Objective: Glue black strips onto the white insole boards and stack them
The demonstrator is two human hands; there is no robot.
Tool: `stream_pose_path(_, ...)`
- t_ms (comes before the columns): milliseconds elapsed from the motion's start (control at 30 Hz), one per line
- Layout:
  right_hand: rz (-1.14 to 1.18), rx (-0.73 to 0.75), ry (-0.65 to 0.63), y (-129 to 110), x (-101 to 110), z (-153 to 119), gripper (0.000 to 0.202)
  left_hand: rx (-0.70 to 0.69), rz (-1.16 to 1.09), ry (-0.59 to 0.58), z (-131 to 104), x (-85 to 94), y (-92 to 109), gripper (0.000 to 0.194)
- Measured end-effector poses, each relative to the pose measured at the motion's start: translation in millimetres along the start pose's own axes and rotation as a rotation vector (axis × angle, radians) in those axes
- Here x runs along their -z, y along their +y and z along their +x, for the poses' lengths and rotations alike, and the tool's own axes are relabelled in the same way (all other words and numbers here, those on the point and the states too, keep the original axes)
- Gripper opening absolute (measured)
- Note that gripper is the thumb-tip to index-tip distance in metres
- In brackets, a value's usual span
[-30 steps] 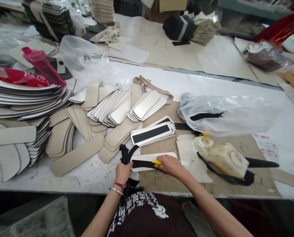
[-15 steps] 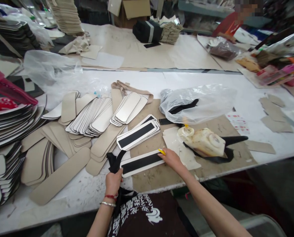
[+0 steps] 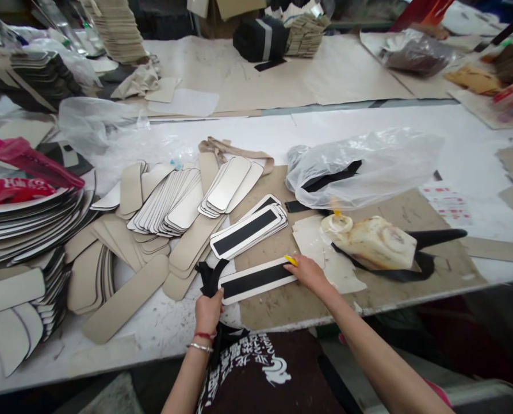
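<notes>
In front of me on brown board lies a white rounded panel with a black strip [image 3: 259, 280] along its middle. My left hand [image 3: 209, 311] is closed at the panel's left end, with a black fabric band [image 3: 211, 279] bunched in its grip. At the other end, my right hand [image 3: 311, 275] pinches a small yellow tool [image 3: 290, 261], whose kind I cannot make out, over the panel. Just behind sits a small stack of similar black-striped panels [image 3: 250, 231]. A stained off-white plastic container [image 3: 379, 241] stands right of my right hand, beside a cream scrap sheet [image 3: 319, 244].
Beige and white panels [image 3: 168, 204] lie fanned to the left, with taller piles [image 3: 27, 230] at the far left. A clear plastic bag [image 3: 368, 164] with black material rests behind the container. The table's front edge [image 3: 153, 356] runs close to my body.
The view has turned slightly left, so things appear further right. Both hands keep nearly the same places at the panel's two ends.
</notes>
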State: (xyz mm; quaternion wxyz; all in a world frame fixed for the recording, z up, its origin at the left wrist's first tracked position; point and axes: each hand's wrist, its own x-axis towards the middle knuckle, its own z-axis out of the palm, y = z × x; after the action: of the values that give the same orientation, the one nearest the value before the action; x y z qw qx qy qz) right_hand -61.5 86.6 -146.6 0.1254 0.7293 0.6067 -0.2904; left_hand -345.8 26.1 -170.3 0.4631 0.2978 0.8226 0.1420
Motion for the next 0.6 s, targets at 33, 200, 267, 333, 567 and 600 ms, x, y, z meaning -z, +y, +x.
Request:
stream_pose_path(33,0.002,-0.001,-0.006,0.4,-0.2,0.8,0.028,0.005,0.001,-0.003,-0.1,-0.1,0.3,0.044)
stream_pose_path(200,0.008,0.007,-0.024,1.2,0.9,2.9,0.028,0.017,-0.004,-0.018,2.1,-0.1,-0.3,0.044)
stream_pose_path(267,0.014,0.014,-0.032,1.3,1.7,3.0,0.027,0.018,0.0,-0.016,3.7,-0.4,-1.6,0.044)
stream_pose_path(333,0.021,0.02,-0.027,1.4,2.6,2.8,0.026,0.021,0.003,-0.014,4.7,-0.9,-2.4,0.043)
stream_pose_path(567,0.023,0.03,-0.024,-0.6,3.7,1.3,0.024,0.018,0.017,-0.025,1.8,0.5,3.6,0.042)
stream_pose_path(600,0.019,0.034,-0.02,-1.4,4.2,0.3,0.024,0.016,0.025,-0.026,1.3,1.0,4.6,0.042)
